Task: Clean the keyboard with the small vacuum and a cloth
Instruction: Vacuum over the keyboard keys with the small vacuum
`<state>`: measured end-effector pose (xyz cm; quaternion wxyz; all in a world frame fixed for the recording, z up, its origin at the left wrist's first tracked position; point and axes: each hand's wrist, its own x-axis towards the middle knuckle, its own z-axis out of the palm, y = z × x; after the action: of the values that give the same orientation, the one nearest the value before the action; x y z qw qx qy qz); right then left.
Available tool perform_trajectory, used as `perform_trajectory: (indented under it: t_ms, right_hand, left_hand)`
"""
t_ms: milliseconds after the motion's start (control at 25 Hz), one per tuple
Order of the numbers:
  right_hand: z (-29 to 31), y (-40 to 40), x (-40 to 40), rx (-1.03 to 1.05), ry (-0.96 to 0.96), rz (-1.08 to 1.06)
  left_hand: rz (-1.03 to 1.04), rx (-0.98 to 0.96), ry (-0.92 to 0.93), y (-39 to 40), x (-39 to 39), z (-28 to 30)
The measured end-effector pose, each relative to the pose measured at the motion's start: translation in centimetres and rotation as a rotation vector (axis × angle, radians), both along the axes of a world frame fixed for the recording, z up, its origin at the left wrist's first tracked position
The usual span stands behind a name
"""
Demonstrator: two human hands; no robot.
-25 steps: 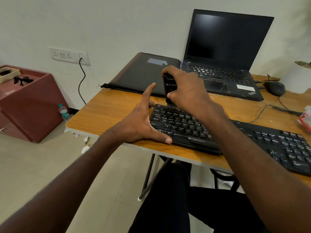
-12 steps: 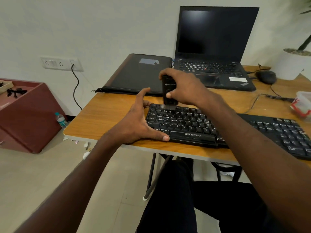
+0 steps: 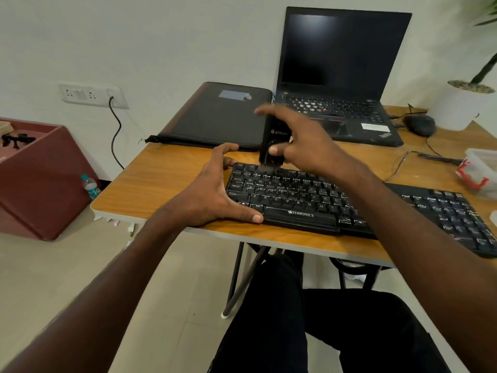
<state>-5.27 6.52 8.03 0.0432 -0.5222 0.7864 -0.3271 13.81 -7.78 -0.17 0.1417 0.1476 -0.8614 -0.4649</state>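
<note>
Small vacuum (image 3: 271, 146) shifted slightly along top key row since earlier frame. Keyboard (image 3: 309, 200) laid at surface (image 3: 166, 181) front edge, braced by spread left hand (image 3: 212, 195). Vacuum gripped upright by right hand (image 3: 301, 141). Vacuuming step judged underway; rows rightward needed next, cloth unseen.

A wooden table (image 3: 166, 181) with a pale edge carries a black keyboard (image 3: 295, 200) at its near edge. Behind it lie a closed black zip case (image 3: 215, 117) and an open laptop (image 3: 336, 114), side by side. To the right sit a mouse (image 3: 419, 125), a white plant pot (image 3: 460, 106), cables (image 3: 430, 154) and a clear plastic box (image 3: 481, 170)
</note>
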Motion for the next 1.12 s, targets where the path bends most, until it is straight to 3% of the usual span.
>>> perform_trajectory:
  t_ms: [160,240,320,400,480,720,920,1040,1120]
  right_hand:
    - [0.4,0.5,-0.4,0.063,0.139,-0.047]
    - [0.4,0.6,-0.5,0.007,0.062,0.004]
    - [0.4,0.9,-0.5,0.087,0.028,0.053]
    - [0.8,0.8,-1.0,0.158,0.117,-0.007]
    - [0.9,0.5,-0.4,0.094,0.182,-0.03]
    - [0.7,1.4,-0.1,0.09,0.024,-0.011]
    - [-0.9,0.6,1.3,-0.174,-0.19,-0.012]
    - [-0.8,0.7,0.5,0.007,-0.025,-0.001]
    - [0.0,0.1,0.6,0.007,0.091,-0.047]
  left_hand:
    - [-0.004,-0.002,-0.004,-0.1,0.0,0.0]
    - [-0.007,0.006,-0.004,0.0,0.0,0.1]
    - [-0.004,0.001,-0.01,0.0,-0.1,0.1]
    - [0.001,-0.013,-0.021,0.0,-0.1,0.1]
    - [0.015,-0.031,-0.049,-0.1,0.0,0.2]
    - [0.03,-0.075,-0.116,0.1,0.1,0.4]
    - [0.03,-0.09,-0.132,0.4,0.2,0.8]
    - [0.025,-0.108,-0.135,0.5,0.1,0.9]
    - [0.024,-0.103,-0.13,0.5,0.1,0.9]
